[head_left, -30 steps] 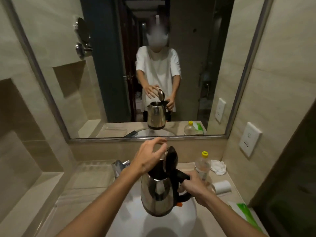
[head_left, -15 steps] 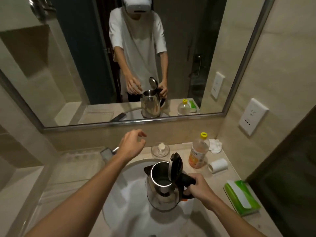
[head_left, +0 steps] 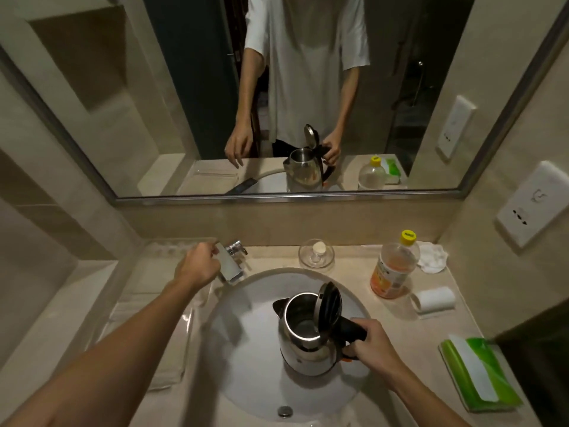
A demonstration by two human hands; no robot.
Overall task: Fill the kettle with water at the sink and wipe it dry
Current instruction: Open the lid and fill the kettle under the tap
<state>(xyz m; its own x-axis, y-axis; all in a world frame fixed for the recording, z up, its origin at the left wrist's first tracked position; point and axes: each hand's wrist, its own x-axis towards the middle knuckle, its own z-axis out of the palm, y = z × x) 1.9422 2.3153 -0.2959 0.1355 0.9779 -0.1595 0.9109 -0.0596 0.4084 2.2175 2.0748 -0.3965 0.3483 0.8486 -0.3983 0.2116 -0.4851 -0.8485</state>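
Head view: looking down at the sink [head_left: 246, 349].
Kettle [head_left: 303, 340]: in the sink, on its right side, lid [head_left: 330, 303] up, spout toward the tap [head_left: 232, 260] but not under it.
Right grip [head_left: 372, 343]: wrapped round the black handle [head_left: 351, 329].
Left grip [head_left: 197, 266]: at the sink's back left, just by the tap, fingers loose, pinching nothing.
Risk one: water on with the kettle off to the side, so splash over the sink's edge onto the bench [head_left: 400, 334].
Risk two: heavy when full, so maybe a tip or slip from one grip.

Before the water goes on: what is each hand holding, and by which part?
The right hand grips the kettle by its black handle. The left hand holds nothing, hovering by the faucet.
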